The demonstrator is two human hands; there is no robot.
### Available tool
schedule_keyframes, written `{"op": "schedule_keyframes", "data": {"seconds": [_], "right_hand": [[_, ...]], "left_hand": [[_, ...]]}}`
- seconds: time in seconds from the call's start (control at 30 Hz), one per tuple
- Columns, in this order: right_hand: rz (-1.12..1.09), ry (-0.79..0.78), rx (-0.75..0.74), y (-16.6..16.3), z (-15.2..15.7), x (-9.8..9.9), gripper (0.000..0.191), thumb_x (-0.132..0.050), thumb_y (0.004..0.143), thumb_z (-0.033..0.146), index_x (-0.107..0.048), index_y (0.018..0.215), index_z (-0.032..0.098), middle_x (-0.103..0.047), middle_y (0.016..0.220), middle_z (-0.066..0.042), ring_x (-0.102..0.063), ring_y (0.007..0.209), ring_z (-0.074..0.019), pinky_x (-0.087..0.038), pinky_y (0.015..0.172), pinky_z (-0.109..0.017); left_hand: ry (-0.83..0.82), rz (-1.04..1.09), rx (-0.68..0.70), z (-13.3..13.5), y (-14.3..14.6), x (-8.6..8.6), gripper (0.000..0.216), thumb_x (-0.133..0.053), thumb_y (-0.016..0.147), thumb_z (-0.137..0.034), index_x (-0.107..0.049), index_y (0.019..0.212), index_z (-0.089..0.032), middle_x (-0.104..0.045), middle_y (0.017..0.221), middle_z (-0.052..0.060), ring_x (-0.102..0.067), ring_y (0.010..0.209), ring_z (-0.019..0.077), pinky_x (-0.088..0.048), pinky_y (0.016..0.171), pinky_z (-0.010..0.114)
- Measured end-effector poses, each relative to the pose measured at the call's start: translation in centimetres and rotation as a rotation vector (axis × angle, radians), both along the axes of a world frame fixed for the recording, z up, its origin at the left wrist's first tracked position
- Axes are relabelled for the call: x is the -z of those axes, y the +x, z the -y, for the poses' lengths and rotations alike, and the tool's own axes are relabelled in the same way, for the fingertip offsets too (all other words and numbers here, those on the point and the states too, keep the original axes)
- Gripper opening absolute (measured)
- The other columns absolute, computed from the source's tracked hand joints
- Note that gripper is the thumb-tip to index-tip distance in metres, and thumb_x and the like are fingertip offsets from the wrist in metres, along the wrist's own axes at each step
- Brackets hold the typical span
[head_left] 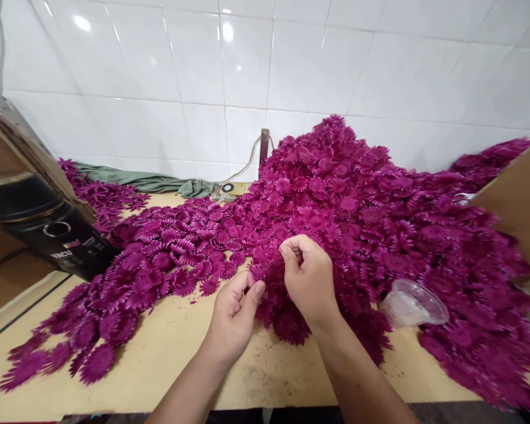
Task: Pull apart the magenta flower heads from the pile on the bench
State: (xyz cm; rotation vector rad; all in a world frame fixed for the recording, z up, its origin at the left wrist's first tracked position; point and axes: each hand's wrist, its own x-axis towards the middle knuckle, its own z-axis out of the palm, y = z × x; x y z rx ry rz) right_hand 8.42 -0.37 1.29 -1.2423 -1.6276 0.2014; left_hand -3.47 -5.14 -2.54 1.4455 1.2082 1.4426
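Centre front, my left hand [236, 312] is closed, thumb against bent fingers, at the edge of a magenta artificial flower [260, 271]. To its right and slightly higher, my right hand [311, 277] makes a pinch with thumb and forefinger. Whatever lies between those right fingertips is too small to make out. Behind both hands rises a large pile of magenta artificial flowers [331, 188] with fringed petals. A spread of similar flower pieces [159, 253] reaches out to the left, many overlapping.
A black vacuum flask [57, 229] leans at left beside cardboard [26, 147]. Right of my hands, a clear plastic tub [413, 303] sits tilted among the flowers. Green cloth [136, 178] runs along the tiled wall [203, 65]. More cardboard [516, 206] stands at right.
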Motion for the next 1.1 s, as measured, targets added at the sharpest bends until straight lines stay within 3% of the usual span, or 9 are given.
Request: {"op": "schedule_keyframes", "data": {"seconds": [0.13, 0.2, 0.27, 0.37, 0.5, 0.6, 0.8, 0.97, 1.1], "right_hand": [[-0.076, 0.121, 0.386, 4.5, -3.6, -1.3, 0.013, -0.042, 0.072, 0.016, -0.044, 0.060, 0.021, -0.049, 0.058, -0.001, -0.046, 0.055, -0.0158, -0.042, 0.061, -0.032], [-0.057, 0.093, 0.443, 6.8, -4.9, -1.5, 0.004, -0.047, 0.069, 0.017, -0.050, 0.068, 0.019, -0.053, 0.065, -0.004, -0.051, 0.061, -0.0193, -0.044, 0.066, -0.039], [0.015, 0.098, 0.343, 7.6, -4.9, -1.3, 0.017, -0.051, 0.065, 0.016, -0.056, 0.081, 0.015, -0.058, 0.086, -0.012, -0.055, 0.083, -0.0253, -0.043, 0.077, -0.045], [0.053, 0.036, 0.102, 5.8, -2.3, -0.3, 0.028, -0.053, 0.071, 0.024, -0.058, 0.097, 0.015, -0.058, 0.107, -0.015, -0.049, 0.106, -0.0285, -0.038, 0.090, -0.048], [-0.101, -0.398, -0.351, 2.1, 2.0, 1.1, 0.030, -0.052, 0.078, 0.034, -0.059, 0.101, 0.016, -0.065, 0.095, -0.010, -0.060, 0.087, -0.0216, -0.047, 0.080, -0.038], [-0.210, -0.530, -0.531, 1.3, 2.9, 1.7, 0.018, -0.055, 0.075, 0.028, -0.062, 0.086, 0.015, -0.066, 0.080, -0.005, -0.060, 0.075, -0.0178, -0.047, 0.071, -0.031], [-0.456, -0.525, -0.398, 2.1, 1.8, 2.7, 0.017, -0.053, 0.071, 0.031, -0.059, 0.074, 0.016, -0.057, 0.064, 0.000, -0.050, 0.059, -0.0122, -0.043, 0.058, -0.025], [-0.249, -0.415, -0.244, 1.9, 2.3, 3.3, 0.024, -0.046, 0.076, 0.035, -0.043, 0.058, 0.019, -0.040, 0.051, 0.005, -0.036, 0.048, -0.0091, -0.029, 0.047, -0.023], [-0.164, -0.358, -0.143, 1.5, 2.5, 3.4, 0.036, -0.042, 0.079, 0.041, -0.029, 0.052, 0.021, -0.029, 0.047, 0.007, -0.029, 0.046, -0.0080, -0.023, 0.045, -0.023]], "left_hand": [[0.030, -0.025, -0.039, 0.7, -0.9, -0.1, 0.037, -0.047, 0.080, -0.046, -0.039, 0.056, -0.019, -0.038, 0.056, -0.003, -0.037, 0.054, 0.0112, -0.033, 0.051, 0.022], [-0.009, -0.029, -0.026, 0.9, -1.4, 0.2, 0.037, -0.050, 0.078, -0.047, -0.042, 0.055, -0.019, -0.040, 0.055, -0.003, -0.039, 0.054, 0.0113, -0.035, 0.052, 0.022], [-0.057, 0.000, 0.007, 0.6, -1.7, 0.4, 0.035, -0.051, 0.077, -0.047, -0.046, 0.058, -0.019, -0.043, 0.056, -0.003, -0.042, 0.055, 0.0121, -0.039, 0.055, 0.023], [-0.068, 0.017, 0.080, -0.1, -1.4, 0.5, 0.026, -0.050, 0.078, -0.042, -0.053, 0.068, -0.019, -0.052, 0.067, 0.000, -0.049, 0.067, 0.0144, -0.044, 0.067, 0.025], [-0.057, -0.056, 0.180, -0.7, -0.7, 0.4, 0.019, -0.048, 0.080, -0.036, -0.055, 0.077, -0.019, -0.057, 0.078, 0.002, -0.052, 0.076, 0.0163, -0.044, 0.075, 0.028], [-0.047, -0.176, 0.197, -0.8, -0.5, 0.6, 0.020, -0.045, 0.081, -0.034, -0.055, 0.074, -0.018, -0.057, 0.074, 0.003, -0.053, 0.074, 0.0166, -0.045, 0.073, 0.028], [-0.090, -0.499, 0.245, -0.5, -1.1, 0.8, 0.026, -0.042, 0.084, -0.031, -0.061, 0.072, -0.018, -0.062, 0.070, 0.003, -0.056, 0.067, 0.0161, -0.045, 0.063, 0.026], [0.070, -0.439, -0.035, -0.2, -1.0, -0.3, 0.019, -0.049, 0.081, -0.030, -0.062, 0.089, -0.019, -0.064, 0.084, 0.005, -0.058, 0.074, 0.0160, -0.047, 0.063, 0.025], [0.173, -0.473, -0.025, -0.4, -0.1, -0.9, 0.017, -0.053, 0.079, -0.028, -0.063, 0.091, -0.020, -0.064, 0.086, 0.004, -0.058, 0.076, 0.0155, -0.047, 0.070, 0.027]]}}
